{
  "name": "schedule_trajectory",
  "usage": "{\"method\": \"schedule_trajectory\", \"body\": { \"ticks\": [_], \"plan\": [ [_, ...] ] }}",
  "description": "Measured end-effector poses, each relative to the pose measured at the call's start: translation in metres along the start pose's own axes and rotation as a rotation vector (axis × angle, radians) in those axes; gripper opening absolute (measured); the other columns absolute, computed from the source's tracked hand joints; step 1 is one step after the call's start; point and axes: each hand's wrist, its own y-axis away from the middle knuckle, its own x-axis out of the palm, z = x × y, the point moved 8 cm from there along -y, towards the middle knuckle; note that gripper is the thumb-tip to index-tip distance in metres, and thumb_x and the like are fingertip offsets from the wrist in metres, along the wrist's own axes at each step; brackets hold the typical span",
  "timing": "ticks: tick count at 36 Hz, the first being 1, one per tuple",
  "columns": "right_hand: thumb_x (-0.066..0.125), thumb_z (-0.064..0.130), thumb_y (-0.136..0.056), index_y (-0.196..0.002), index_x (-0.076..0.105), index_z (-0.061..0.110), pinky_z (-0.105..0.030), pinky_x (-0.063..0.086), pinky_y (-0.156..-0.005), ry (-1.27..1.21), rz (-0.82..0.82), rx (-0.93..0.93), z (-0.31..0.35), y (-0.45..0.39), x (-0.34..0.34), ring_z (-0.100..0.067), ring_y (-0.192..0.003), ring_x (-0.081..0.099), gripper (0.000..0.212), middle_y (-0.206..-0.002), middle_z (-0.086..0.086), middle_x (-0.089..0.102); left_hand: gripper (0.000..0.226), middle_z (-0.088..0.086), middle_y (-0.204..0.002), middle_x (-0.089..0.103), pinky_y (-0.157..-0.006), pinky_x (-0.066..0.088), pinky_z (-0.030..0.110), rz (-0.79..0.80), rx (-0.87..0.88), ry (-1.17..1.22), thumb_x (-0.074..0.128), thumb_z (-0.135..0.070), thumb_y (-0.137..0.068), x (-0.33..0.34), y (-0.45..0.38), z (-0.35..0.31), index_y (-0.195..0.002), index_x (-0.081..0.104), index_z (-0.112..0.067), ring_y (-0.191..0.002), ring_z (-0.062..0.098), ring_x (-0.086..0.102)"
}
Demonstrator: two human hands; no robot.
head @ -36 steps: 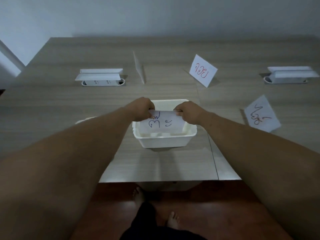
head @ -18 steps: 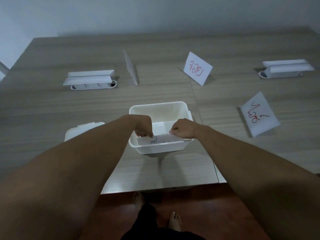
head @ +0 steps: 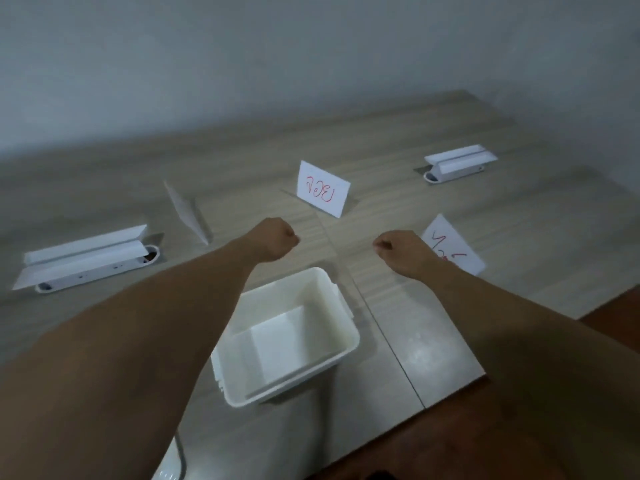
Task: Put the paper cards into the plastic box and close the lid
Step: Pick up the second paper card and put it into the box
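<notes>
The white plastic box (head: 341,325) stands open on the wooden table, with a white paper card (head: 277,344) lying flat inside it. My left hand (head: 277,242) and my right hand (head: 398,251) hover beyond the box, both curled into loose fists with nothing in them. A folded card with red writing (head: 322,192) stands upright past my hands. Another card with red writing (head: 453,244) leans behind my right hand, partly hidden by it. A third card (head: 185,211) stands edge-on at the left. A corner of the box lid (head: 169,471) shows under my left forearm.
Two white flip-up socket housings are set into the table, one at the left (head: 86,259) and one at the far right (head: 457,162). The table's near edge (head: 450,398) runs diagonally at the lower right, with red-brown floor below. A grey wall rises behind.
Both hands let go of the card, which now lies in the box, and rose out of it toward the far cards. The view swung, so the table looks tilted.
</notes>
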Motion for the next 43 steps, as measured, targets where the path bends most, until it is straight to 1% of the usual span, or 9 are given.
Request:
{"method": "schedule_trajectory", "body": {
  "ticks": [5,8,13,19,28,33,39,41,43],
  "plan": [
    [0.05,0.022,-0.094,-0.126,0.06,0.011,-0.035,0.044,-0.105,0.017,-0.036,0.16,-0.069,0.007,-0.027,-0.028,-0.123,0.056,0.035,-0.135,-0.01,0.06,0.033,0.016,-0.111,0.07,-0.092,0.048,0.034,0.075,0.096,-0.075,0.046,-0.022,-0.093,0.016,-0.028,-0.045,-0.093,0.071,0.0,-0.109,0.033,0.062],
    [0.051,0.018,-0.093,-0.127,0.059,0.009,-0.035,0.042,-0.105,0.01,-0.082,0.239,-0.11,0.012,-0.04,-0.029,-0.124,0.054,0.037,-0.135,-0.012,0.059,0.036,0.018,-0.122,0.066,-0.1,0.046,0.039,0.134,0.154,-0.129,0.044,-0.02,-0.094,0.031,-0.044,-0.081,-0.109,0.069,0.002,-0.114,0.034,0.059],
    [0.055,0.018,-0.087,-0.133,0.053,0.01,-0.036,0.04,-0.106,-0.057,-0.15,0.354,-0.175,0.004,-0.053,-0.029,-0.127,0.051,0.046,-0.139,-0.012,0.054,0.036,0.021,-0.122,0.063,-0.099,0.046,0.039,0.189,0.177,-0.166,0.042,-0.019,-0.095,0.057,-0.073,-0.134,-0.108,0.065,0.006,-0.115,0.036,0.057],
    [0.059,0.016,-0.085,-0.123,0.053,-0.002,-0.04,0.052,-0.09,-0.131,-0.146,0.435,-0.228,-0.014,-0.043,-0.038,-0.113,0.059,0.043,-0.126,-0.022,0.059,0.047,0.013,-0.152,0.041,-0.116,0.029,0.034,0.272,0.18,-0.294,0.04,-0.023,-0.099,0.105,-0.101,-0.185,-0.142,0.046,-0.006,-0.141,0.028,0.037],
    [0.055,0.005,-0.084,-0.1,0.064,-0.004,-0.025,0.045,-0.069,-0.322,-0.172,0.543,-0.293,-0.024,-0.008,-0.036,-0.101,0.066,0.02,-0.112,-0.021,0.068,0.051,0.011,-0.157,0.032,-0.119,0.022,0.033,0.346,0.147,-0.327,0.04,-0.024,-0.099,0.16,-0.132,-0.225,-0.147,0.036,-0.009,-0.146,0.025,0.028],
    [0.056,0.004,-0.086,-0.1,0.069,-0.002,-0.027,0.049,-0.075,-0.408,-0.258,0.425,-0.291,-0.035,-0.024,-0.033,-0.097,0.067,0.02,-0.106,-0.019,0.071,0.061,0.013,-0.161,0.022,-0.12,0.017,0.033,0.272,0.107,-0.288,0.043,-0.029,-0.099,0.148,-0.136,-0.226,-0.153,0.022,-0.008,-0.148,0.026,0.022],
    [0.061,0.007,-0.087,-0.104,0.072,-0.001,-0.029,0.05,-0.078,-0.55,-0.122,0.179,-0.236,-0.05,-0.047,-0.03,-0.095,0.068,0.021,-0.104,-0.017,0.073,0.087,0.017,-0.158,0.026,-0.115,0.028,0.04,0.031,0.042,-0.116,0.062,-0.036,-0.089,0.1,-0.129,-0.223,-0.154,0.011,-0.009,-0.144,0.032,0.03],
    [0.062,0.005,-0.086,-0.106,0.073,0.0,-0.03,0.051,-0.08,-0.597,-0.078,0.092,-0.209,-0.052,-0.055,-0.026,-0.092,0.068,0.022,-0.104,-0.016,0.073,0.088,0.016,-0.154,0.034,-0.111,0.032,0.038,-0.019,0.052,-0.052,0.069,-0.035,-0.085,0.082,-0.119,-0.222,-0.153,0.018,-0.011,-0.14,0.031,0.036],
    [0.062,0.003,-0.086,-0.107,0.072,0.0,-0.028,0.051,-0.078,-0.621,-0.04,0.021,-0.177,-0.05,-0.061,-0.02,-0.087,0.065,0.023,-0.101,-0.015,0.072,0.074,0.014,-0.143,0.049,-0.101,0.038,0.033,-0.07,0.072,-0.014,0.074,-0.031,-0.08,0.061,-0.103,-0.216,-0.144,0.04,-0.013,-0.131,0.029,0.047]
  ]
}}
